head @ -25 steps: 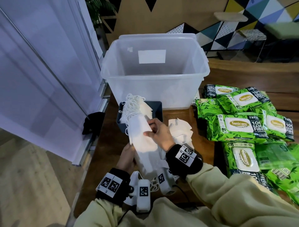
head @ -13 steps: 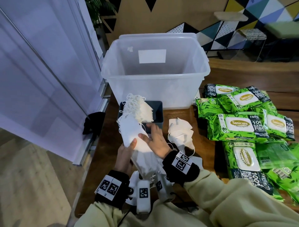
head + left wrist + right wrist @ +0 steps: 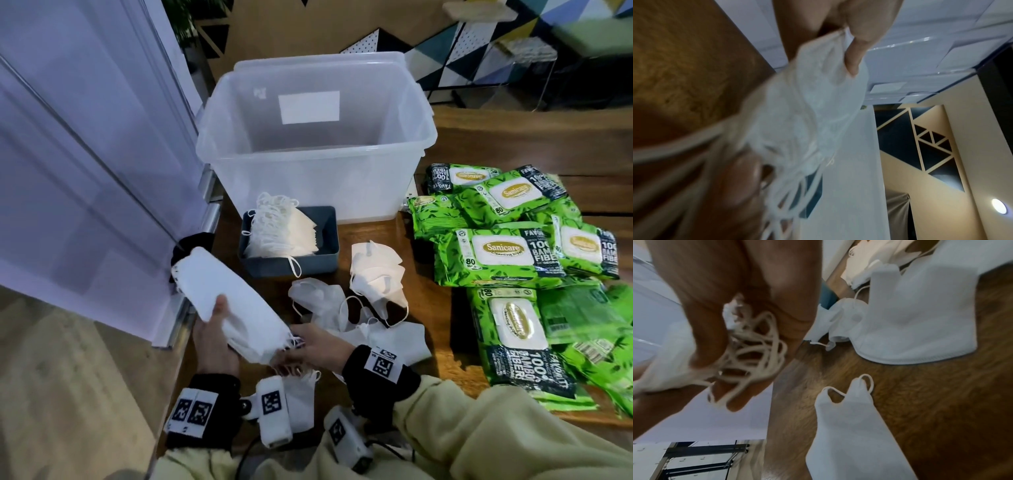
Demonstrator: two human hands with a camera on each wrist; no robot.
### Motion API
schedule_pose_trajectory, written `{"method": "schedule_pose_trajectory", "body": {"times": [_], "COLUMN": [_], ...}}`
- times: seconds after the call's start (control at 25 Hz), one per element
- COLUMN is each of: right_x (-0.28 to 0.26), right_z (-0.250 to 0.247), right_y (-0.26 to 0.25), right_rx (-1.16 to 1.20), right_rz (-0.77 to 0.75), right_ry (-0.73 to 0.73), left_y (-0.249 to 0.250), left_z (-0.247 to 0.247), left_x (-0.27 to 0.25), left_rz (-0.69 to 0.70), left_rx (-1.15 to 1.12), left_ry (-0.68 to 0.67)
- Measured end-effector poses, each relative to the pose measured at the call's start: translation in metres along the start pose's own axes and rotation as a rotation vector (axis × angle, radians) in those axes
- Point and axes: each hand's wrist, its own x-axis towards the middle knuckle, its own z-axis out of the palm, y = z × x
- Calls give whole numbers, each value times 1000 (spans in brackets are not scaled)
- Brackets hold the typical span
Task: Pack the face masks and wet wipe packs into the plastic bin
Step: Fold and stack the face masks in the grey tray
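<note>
My left hand [image 3: 215, 325] grips a thick stack of white face masks [image 3: 226, 298], thumb on top, low over the table's left edge. My right hand [image 3: 306, 344] holds the stack's near end, its fingers curled round the bunched ear loops [image 3: 754, 348]. In the left wrist view the thumb [image 3: 856, 55] presses on the mask stack [image 3: 818, 105]. The clear plastic bin [image 3: 308, 192] stands empty at the back. Loose masks [image 3: 376, 274] lie on the wood in front of it. Green wet wipe packs [image 3: 496, 253] are heaped on the right.
A small grey tray [image 3: 329, 246] with more masks [image 3: 281, 233] sits against the bin's front. Flat masks [image 3: 920, 313] lie beside my right hand. A white panel wall [image 3: 85, 171] runs along the left, and the table edge is near my left wrist.
The mask stack has come down from over the grey tray to the left and lies tilted. My right hand has slid from its flat side to the looped near end.
</note>
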Motion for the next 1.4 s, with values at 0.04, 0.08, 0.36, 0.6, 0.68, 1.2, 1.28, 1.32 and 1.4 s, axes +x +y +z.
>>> {"method": "schedule_pose_trajectory", "body": {"times": [0.04,0.08,0.36,0.6,0.68,1.2,1.28,1.32,1.4], "right_x": [1,1,-8,-10,-9,6,8,10,14], "right_z": [0,-1,-4,-15,-14,-63,-77,-78,-76], "right_y": [4,6,5,15,17,-44,-72,-82,-95], "right_rx": [44,117,289,293,300,-457,-140,-55,91], "right_rz": [12,39,101,100,91,-132,-64,-23,6], "right_ry": [25,51,-60,-120,-172,57,26,-15,-55], "left_y": [5,8,13,10,11,53,43,37,25], "left_z": [0,-2,-4,-13,-13,-12,4,13,28], "left_x": [-1,-1,8,12,12,26,14,7,-5], "left_rz": [29,49,146,99,111,101,54,14,-68], "left_rx": [-47,-78,-186,-200,-177,99,201,224,244], "left_ry": [26,46,98,107,102,34,-129,-245,-454]}}
